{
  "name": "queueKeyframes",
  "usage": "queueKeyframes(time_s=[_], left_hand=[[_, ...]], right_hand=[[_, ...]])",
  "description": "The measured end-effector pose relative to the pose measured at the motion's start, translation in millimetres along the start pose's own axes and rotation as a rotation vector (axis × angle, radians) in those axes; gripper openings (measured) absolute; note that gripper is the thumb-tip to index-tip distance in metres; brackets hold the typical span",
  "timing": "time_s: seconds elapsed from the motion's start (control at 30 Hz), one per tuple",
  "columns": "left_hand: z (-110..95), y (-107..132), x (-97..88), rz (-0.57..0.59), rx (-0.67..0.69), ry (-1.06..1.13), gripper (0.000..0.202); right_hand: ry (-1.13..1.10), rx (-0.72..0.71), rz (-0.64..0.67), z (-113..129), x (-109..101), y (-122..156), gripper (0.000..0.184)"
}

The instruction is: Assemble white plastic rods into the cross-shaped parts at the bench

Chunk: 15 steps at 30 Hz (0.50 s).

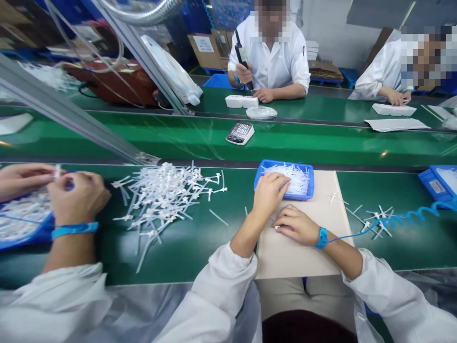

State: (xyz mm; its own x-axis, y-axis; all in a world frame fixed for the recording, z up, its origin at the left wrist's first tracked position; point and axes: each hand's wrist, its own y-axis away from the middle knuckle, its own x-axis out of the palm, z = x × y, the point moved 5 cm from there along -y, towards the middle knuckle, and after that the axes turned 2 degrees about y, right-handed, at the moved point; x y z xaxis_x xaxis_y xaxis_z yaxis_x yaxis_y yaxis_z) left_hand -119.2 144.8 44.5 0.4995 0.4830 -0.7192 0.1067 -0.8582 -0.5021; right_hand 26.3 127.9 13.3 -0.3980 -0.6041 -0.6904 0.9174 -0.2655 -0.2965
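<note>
My left hand [269,193] reaches over the near left rim of a small blue tray [312,183] filled with short, thin translucent tubes [298,178]. Its fingers are bent together at the tubes, and what lies between them is hidden. Lower and to the right, my right hand [298,225] rests above a beige board [303,262], its thumb and fingers closed on a small white connector [277,227]. A blue wrist strap [322,237] with a coiled cord is on my right wrist.
A heap of white connectors with tubes [160,195] lies left; a few similar pieces [378,221] lie right. At far left, a co-worker's hands [76,195] work over another blue tray [39,233]. A monitor device [240,133] sits on the green belt; two people work opposite.
</note>
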Motion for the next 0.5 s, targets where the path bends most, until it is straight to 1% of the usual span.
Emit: queueKeyframes(time_s=[0.07,0.23,0.33,0.37,0.43,0.5], left_hand=[[0,1,-3.6,-0.041,0.002,0.046,0.014],[-1,0,-14.3,-0.134,-0.012,0.170,0.009],[-1,0,-22.1,-0.197,-0.082,0.252,0.006],[-3,0,-24.7,-0.210,-0.102,0.290,0.008],[-8,1,-28.1,-0.197,-0.117,0.406,0.012],[-17,1,-28.4,-0.117,-0.089,0.556,0.013]], right_hand=[[-0.141,0.040,-0.073,1,-10,4,0.020],[-0.415,0.207,-0.249,-5,-38,9,0.024],[-0.619,0.348,-0.365,-16,-49,11,0.024],[-0.679,0.383,-0.402,-19,-51,11,0.023],[-0.769,0.418,-0.456,-24,-52,10,0.023],[-0.840,0.440,-0.478,-27,-51,9,0.026]])
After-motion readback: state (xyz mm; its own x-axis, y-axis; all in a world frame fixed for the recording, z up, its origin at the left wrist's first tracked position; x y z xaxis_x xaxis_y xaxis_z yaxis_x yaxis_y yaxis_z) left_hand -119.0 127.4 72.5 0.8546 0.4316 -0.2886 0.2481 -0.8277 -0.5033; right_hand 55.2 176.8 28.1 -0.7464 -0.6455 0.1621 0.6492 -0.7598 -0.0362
